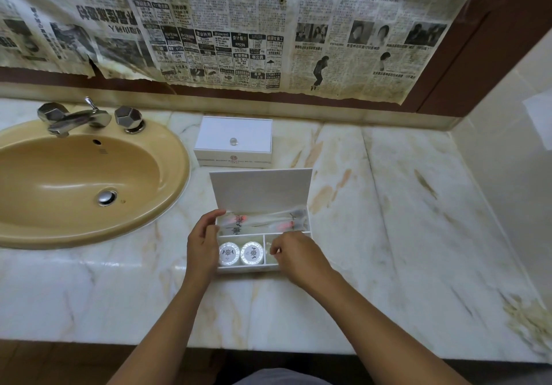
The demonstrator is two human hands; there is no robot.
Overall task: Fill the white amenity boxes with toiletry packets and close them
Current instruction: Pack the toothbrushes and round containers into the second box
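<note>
Flanking the open box (294, 207) (lid up), both hands: left (203, 243), right (295, 256)

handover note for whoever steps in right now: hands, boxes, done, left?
Left hand: grip on the left wall of the open box, steadying it.
Right hand: over the front-right compartment, fingers curled as if pinching a packet; what it holds is hidden.
Open box: lid up, long packets in the rear compartment, two round packets front-left.
Closed box: behind it, by the sink, lid down.
Done: one box closed, the open box mostly filled.
Left: finish the front-right compartment, close the lid.
</note>
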